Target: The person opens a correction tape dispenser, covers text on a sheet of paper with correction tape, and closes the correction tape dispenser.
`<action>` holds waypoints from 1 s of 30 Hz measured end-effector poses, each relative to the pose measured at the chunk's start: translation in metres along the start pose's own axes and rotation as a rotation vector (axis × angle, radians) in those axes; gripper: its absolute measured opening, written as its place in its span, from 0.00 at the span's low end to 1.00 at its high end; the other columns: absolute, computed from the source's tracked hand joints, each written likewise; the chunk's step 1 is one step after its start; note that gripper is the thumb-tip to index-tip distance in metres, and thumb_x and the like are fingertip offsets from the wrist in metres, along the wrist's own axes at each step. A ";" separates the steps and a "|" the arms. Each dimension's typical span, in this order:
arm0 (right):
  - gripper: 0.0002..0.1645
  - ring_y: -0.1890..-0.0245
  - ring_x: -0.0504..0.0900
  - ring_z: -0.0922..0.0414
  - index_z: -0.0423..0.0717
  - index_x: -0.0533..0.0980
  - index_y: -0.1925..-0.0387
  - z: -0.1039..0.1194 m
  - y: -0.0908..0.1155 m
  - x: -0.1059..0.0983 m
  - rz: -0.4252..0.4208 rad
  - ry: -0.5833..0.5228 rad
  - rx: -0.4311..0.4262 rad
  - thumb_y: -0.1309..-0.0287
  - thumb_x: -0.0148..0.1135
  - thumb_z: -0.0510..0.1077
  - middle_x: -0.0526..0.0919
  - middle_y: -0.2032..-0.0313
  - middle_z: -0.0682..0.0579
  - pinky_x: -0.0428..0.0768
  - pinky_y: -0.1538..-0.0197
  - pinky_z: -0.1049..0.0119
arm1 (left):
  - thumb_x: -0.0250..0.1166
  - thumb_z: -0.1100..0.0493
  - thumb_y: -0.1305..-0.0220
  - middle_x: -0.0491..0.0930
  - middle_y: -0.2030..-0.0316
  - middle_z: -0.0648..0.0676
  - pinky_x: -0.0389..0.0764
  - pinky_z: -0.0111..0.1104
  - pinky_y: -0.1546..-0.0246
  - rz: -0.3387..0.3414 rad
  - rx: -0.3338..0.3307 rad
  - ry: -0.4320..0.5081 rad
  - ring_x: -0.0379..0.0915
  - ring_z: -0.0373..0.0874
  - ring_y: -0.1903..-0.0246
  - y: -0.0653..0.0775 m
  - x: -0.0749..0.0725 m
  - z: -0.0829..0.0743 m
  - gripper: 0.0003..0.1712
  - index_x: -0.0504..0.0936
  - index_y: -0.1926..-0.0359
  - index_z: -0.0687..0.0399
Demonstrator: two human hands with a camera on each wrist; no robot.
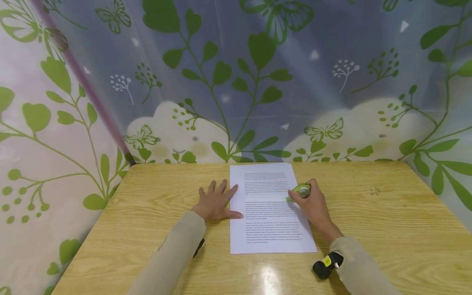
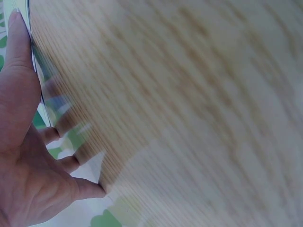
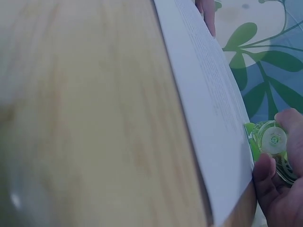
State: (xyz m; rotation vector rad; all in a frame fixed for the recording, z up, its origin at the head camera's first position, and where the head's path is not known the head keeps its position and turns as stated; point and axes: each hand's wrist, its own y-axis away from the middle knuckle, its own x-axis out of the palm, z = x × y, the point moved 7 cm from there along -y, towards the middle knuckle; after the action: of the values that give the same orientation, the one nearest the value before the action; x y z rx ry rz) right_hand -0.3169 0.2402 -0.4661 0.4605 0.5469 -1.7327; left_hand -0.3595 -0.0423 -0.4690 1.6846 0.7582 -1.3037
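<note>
A stack of printed paper sheets [image 1: 273, 247] lies on the wooden table, its text split by a blank white band across the middle. My right hand [image 1: 315, 207] grips a green, see-through correction tape dispenser [image 1: 304, 190], its tip down at the right end of that band. In the right wrist view, thumb and fingers pinch the dispenser [image 3: 273, 140] around its round reel. My left hand [image 1: 215, 203] is spread flat at the left edge of the sheets, thumb and a fingertip on the paper and the other fingers on the wood. The left wrist view shows its spread fingers [image 2: 87, 188].
The wooden table [image 1: 383, 221] extends to both sides of the paper and shows a small dark mark [image 1: 375, 191] at the right. Behind it hangs a curtain [image 1: 206, 90] with leaves and butterflies. A black wrist camera [image 1: 326, 265] is strapped by the right sleeve.
</note>
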 end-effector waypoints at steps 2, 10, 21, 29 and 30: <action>0.28 0.69 0.75 0.51 0.37 0.60 0.54 0.000 0.000 -0.001 0.001 -0.003 0.002 0.41 0.66 0.50 0.74 0.62 0.41 0.75 0.70 0.63 | 0.53 0.19 0.52 0.42 0.26 0.58 0.44 0.69 0.42 -0.001 0.001 0.000 0.34 0.68 0.31 0.000 0.000 0.000 0.58 0.47 0.25 0.36; 0.30 0.80 0.76 0.55 0.38 0.59 0.52 -0.005 0.001 -0.003 0.017 -0.041 0.041 0.40 0.64 0.52 0.74 0.61 0.39 0.77 0.75 0.66 | 0.53 0.18 0.52 0.41 0.26 0.59 0.44 0.69 0.43 0.001 0.000 0.005 0.34 0.68 0.31 -0.002 0.002 0.001 0.59 0.47 0.25 0.36; 0.29 0.81 0.78 0.55 0.38 0.59 0.52 -0.006 0.003 -0.005 0.022 -0.089 0.038 0.40 0.64 0.51 0.75 0.61 0.38 0.78 0.75 0.66 | 0.54 0.18 0.53 0.42 0.26 0.58 0.44 0.69 0.42 -0.010 -0.004 0.000 0.35 0.67 0.30 -0.002 0.001 0.000 0.58 0.48 0.25 0.35; 0.30 0.77 0.80 0.55 0.38 0.59 0.53 -0.010 0.003 -0.005 0.015 -0.139 0.032 0.40 0.65 0.52 0.76 0.61 0.38 0.79 0.74 0.66 | 0.54 0.19 0.52 0.43 0.26 0.59 0.44 0.69 0.43 -0.014 0.010 0.008 0.36 0.68 0.31 -0.001 0.001 -0.001 0.58 0.49 0.25 0.36; 0.31 0.76 0.80 0.55 0.38 0.59 0.52 -0.013 0.003 -0.005 0.013 -0.174 0.046 0.40 0.64 0.53 0.75 0.61 0.39 0.80 0.73 0.66 | 0.54 0.19 0.52 0.43 0.26 0.59 0.44 0.69 0.43 -0.011 0.009 0.009 0.36 0.68 0.31 -0.001 0.001 0.000 0.58 0.49 0.25 0.36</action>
State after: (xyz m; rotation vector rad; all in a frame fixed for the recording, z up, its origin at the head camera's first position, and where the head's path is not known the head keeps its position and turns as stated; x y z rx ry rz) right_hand -0.3126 0.2512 -0.4741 0.3407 0.3786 -1.7558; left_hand -0.3595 -0.0418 -0.4704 1.6963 0.7692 -1.3099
